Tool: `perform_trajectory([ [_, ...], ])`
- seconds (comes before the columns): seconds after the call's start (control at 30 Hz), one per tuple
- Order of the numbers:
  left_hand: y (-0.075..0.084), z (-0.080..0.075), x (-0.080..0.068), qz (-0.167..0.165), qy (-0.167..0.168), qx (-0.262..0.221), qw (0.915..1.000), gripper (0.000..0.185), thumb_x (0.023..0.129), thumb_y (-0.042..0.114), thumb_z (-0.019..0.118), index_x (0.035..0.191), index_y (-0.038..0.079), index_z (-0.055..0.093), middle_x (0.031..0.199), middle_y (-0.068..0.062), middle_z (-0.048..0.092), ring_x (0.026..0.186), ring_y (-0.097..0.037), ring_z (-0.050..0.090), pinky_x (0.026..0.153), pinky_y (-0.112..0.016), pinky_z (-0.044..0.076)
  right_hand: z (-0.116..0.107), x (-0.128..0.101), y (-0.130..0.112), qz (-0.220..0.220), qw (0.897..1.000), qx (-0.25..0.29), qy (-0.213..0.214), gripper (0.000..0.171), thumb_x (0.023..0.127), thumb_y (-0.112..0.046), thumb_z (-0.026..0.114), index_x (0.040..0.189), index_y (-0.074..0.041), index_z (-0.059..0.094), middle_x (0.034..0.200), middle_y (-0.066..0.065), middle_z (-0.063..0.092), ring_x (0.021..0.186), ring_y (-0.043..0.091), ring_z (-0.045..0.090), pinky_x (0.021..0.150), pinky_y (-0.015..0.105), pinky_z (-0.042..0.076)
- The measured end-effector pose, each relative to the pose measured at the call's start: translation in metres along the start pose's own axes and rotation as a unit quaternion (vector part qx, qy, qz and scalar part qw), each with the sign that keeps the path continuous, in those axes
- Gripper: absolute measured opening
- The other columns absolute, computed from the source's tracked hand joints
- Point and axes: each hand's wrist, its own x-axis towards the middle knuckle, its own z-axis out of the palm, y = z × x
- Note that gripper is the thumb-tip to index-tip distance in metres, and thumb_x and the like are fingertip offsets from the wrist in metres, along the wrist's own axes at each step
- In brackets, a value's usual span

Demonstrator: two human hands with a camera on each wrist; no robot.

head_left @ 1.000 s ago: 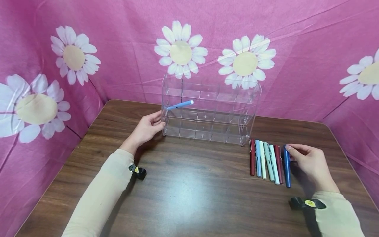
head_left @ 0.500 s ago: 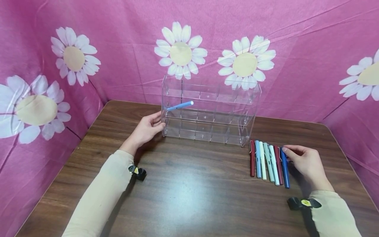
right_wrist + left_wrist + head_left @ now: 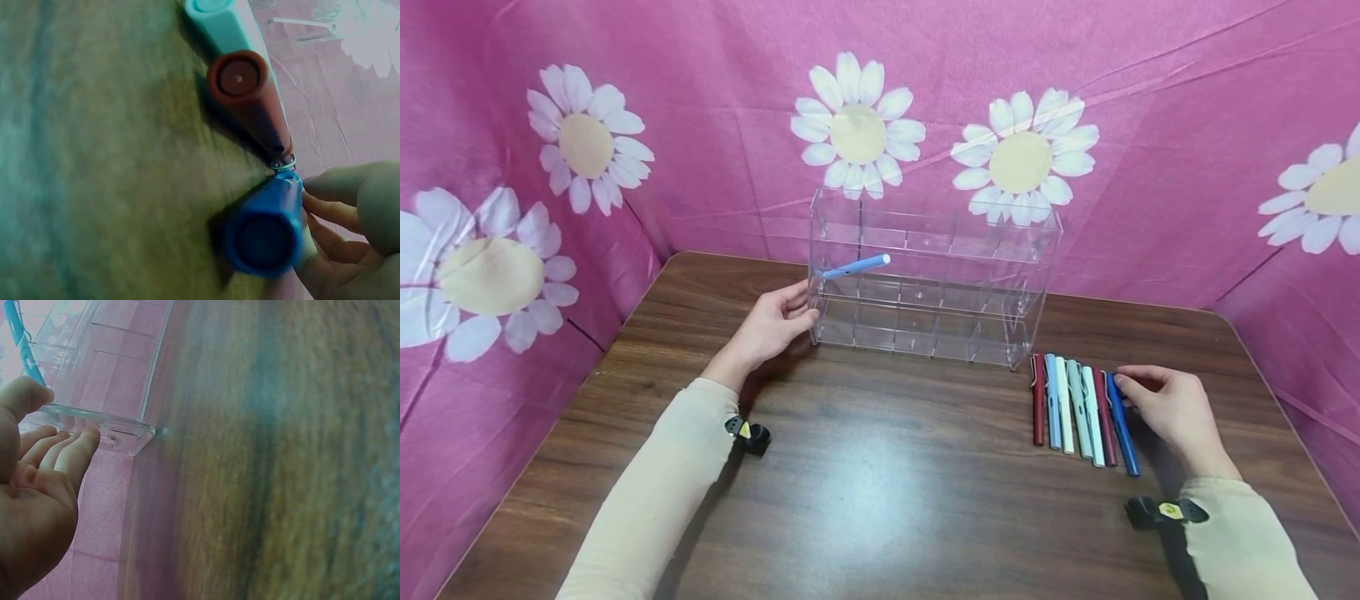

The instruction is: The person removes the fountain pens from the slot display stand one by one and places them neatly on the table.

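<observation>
A clear acrylic rack (image 3: 932,275) with several compartments stands at the back of the brown table (image 3: 880,500). A light blue pen (image 3: 856,267) lies in its upper left slot. My left hand (image 3: 772,323) holds the rack's left edge, with the thumb on top and the fingers under the lower ledge (image 3: 119,434). Right of the rack, several pens lie side by side. The dark blue pen (image 3: 1123,433) is outermost, and my right hand (image 3: 1172,408) pinches it near its top. In the right wrist view its blue end (image 3: 265,237) points at the camera beside a maroon pen (image 3: 247,94).
The row also has a dark red pen (image 3: 1038,400), a light blue pen (image 3: 1052,402), a cream pen (image 3: 1064,406) and pale green ones. Pink cloth with white daisies (image 3: 857,125) walls the table at the back and both sides.
My right hand drew slightly inward and closed on the dark blue pen, whose lower end swung a little to the right. The left hand and rack stayed put.
</observation>
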Motion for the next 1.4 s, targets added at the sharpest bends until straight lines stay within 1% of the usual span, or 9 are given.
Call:
perform_trajectory([
  [0.33, -0.001, 0.001, -0.001, -0.006, 0.005, 0.009, 0.9999, 0.058, 0.092, -0.001, 0.056, 0.146, 0.001, 0.034, 0.142, -0.023, 0.043, 0.127, -0.033, 0.049, 0.098, -0.018, 0.047, -0.003, -0.007, -0.004, 0.006, 1.0, 0.016, -0.022, 0.044, 0.097, -0.034, 0.054, 0.113, 0.006, 0.064, 0.096, 0.027, 0.068, 0.061, 0.002, 0.065, 0.052, 0.015, 0.054],
  [0.47, -0.002, 0.0, -0.001, -0.003, 0.005, 0.006, 1.0, 0.057, 0.092, -0.002, 0.055, 0.145, 0.0, 0.034, 0.142, -0.025, 0.042, 0.127, -0.035, 0.048, 0.098, -0.018, 0.047, -0.004, -0.011, -0.006, 0.008, 0.999, 0.031, -0.025, 0.045, 0.097, -0.032, 0.053, 0.113, 0.009, 0.063, 0.095, 0.028, 0.068, 0.062, 0.004, 0.066, 0.052, 0.017, 0.057],
  [0.57, -0.002, 0.0, -0.001, -0.003, 0.004, 0.004, 1.0, 0.057, 0.092, -0.001, 0.055, 0.145, 0.0, 0.034, 0.143, -0.025, 0.042, 0.128, -0.036, 0.047, 0.098, -0.018, 0.047, -0.004, -0.013, -0.006, 0.016, 0.999, 0.039, -0.03, 0.047, 0.097, -0.033, 0.053, 0.115, 0.01, 0.061, 0.097, 0.03, 0.067, 0.063, 0.004, 0.066, 0.053, 0.019, 0.057],
  [0.7, -0.002, 0.001, -0.002, -0.004, 0.004, 0.006, 1.0, 0.058, 0.092, 0.0, 0.056, 0.145, 0.0, 0.034, 0.143, -0.024, 0.042, 0.127, -0.036, 0.047, 0.097, -0.018, 0.047, -0.006, -0.014, -0.005, 0.024, 0.999, 0.035, -0.031, 0.05, 0.097, -0.035, 0.052, 0.117, 0.009, 0.06, 0.097, 0.028, 0.068, 0.063, 0.003, 0.066, 0.052, 0.016, 0.056],
  [0.83, -0.001, 0.001, -0.002, -0.006, 0.003, 0.006, 1.0, 0.058, 0.092, -0.001, 0.056, 0.146, 0.0, 0.033, 0.142, -0.023, 0.043, 0.127, -0.034, 0.048, 0.098, -0.018, 0.047, -0.011, -0.016, -0.005, 0.016, 0.999, 0.044, -0.013, 0.046, 0.096, -0.034, 0.055, 0.115, 0.008, 0.062, 0.087, 0.019, 0.071, 0.06, 0.002, 0.066, 0.051, 0.018, 0.056],
  [0.97, -0.001, 0.001, -0.001, -0.002, 0.002, 0.003, 1.0, 0.058, 0.092, -0.002, 0.055, 0.146, 0.0, 0.033, 0.142, -0.023, 0.043, 0.128, -0.034, 0.047, 0.099, -0.019, 0.046, -0.015, -0.015, -0.007, 0.008, 0.997, 0.073, 0.004, 0.044, 0.095, -0.031, 0.057, 0.115, 0.007, 0.062, 0.076, 0.0, 0.072, 0.061, 0.001, 0.066, 0.051, 0.02, 0.058],
  [1.07, 0.0, 0.001, -0.001, 0.001, 0.003, 0.0, 1.0, 0.058, 0.092, -0.002, 0.055, 0.145, 0.0, 0.034, 0.142, -0.024, 0.043, 0.128, -0.034, 0.047, 0.098, -0.019, 0.046, -0.018, -0.015, -0.011, 0.004, 0.996, 0.085, 0.014, 0.044, 0.094, -0.031, 0.059, 0.116, 0.007, 0.062, 0.072, -0.013, 0.07, 0.062, 0.0, 0.067, 0.052, 0.017, 0.057],
  [1.27, 0.0, 0.001, 0.0, 0.004, 0.003, -0.006, 1.0, 0.057, 0.092, -0.003, 0.055, 0.145, -0.001, 0.034, 0.142, -0.024, 0.043, 0.127, -0.035, 0.047, 0.098, -0.019, 0.047, -0.019, -0.014, -0.022, -0.012, 0.994, 0.097, 0.037, 0.043, 0.092, -0.032, 0.062, 0.115, 0.004, 0.064, 0.074, -0.023, 0.067, 0.063, 0.0, 0.067, 0.056, 0.015, 0.058],
  [1.4, 0.0, 0.001, 0.0, -0.002, 0.005, -0.001, 1.0, 0.058, 0.092, -0.003, 0.055, 0.145, -0.001, 0.033, 0.142, -0.024, 0.043, 0.128, -0.034, 0.047, 0.098, -0.018, 0.047, -0.019, -0.016, -0.032, -0.037, 0.993, 0.103, 0.052, 0.038, 0.091, -0.028, 0.064, 0.113, 0.003, 0.066, 0.074, -0.027, 0.065, 0.062, 0.0, 0.067, 0.055, 0.014, 0.057],
])
